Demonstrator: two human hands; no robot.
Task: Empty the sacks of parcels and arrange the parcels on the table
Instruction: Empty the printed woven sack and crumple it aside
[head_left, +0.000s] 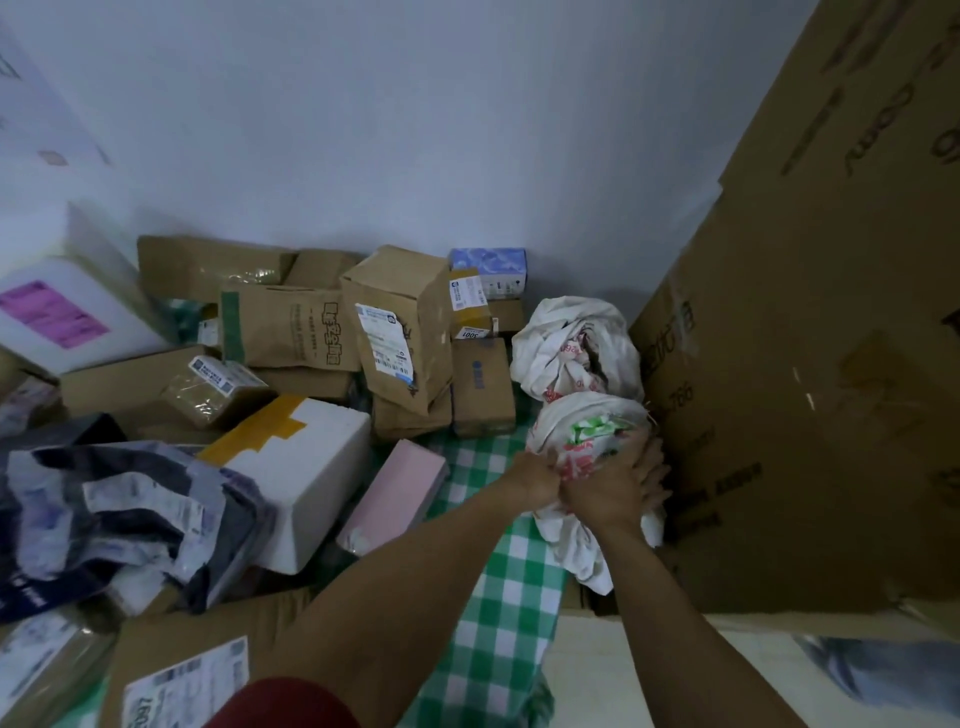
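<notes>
Both hands are on the sack, over at 3 o'clock on the table. The left hand is clenched on a fold of it, and the right hand is wrapped round it just beside. A second sack sits crumpled at its 12 o'clock, touching. Parcels pile up from 9 to 12 o'clock. A big carton stands right at the sacks' 3 o'clock.

Boxes piling along the wall at the tabletop's back and left, bags lying on the near-left heap, foam box sitting before the boxes, flat parcel leaning just right of it, far sack lying behind near sack, both touching cartons standing at right.
</notes>
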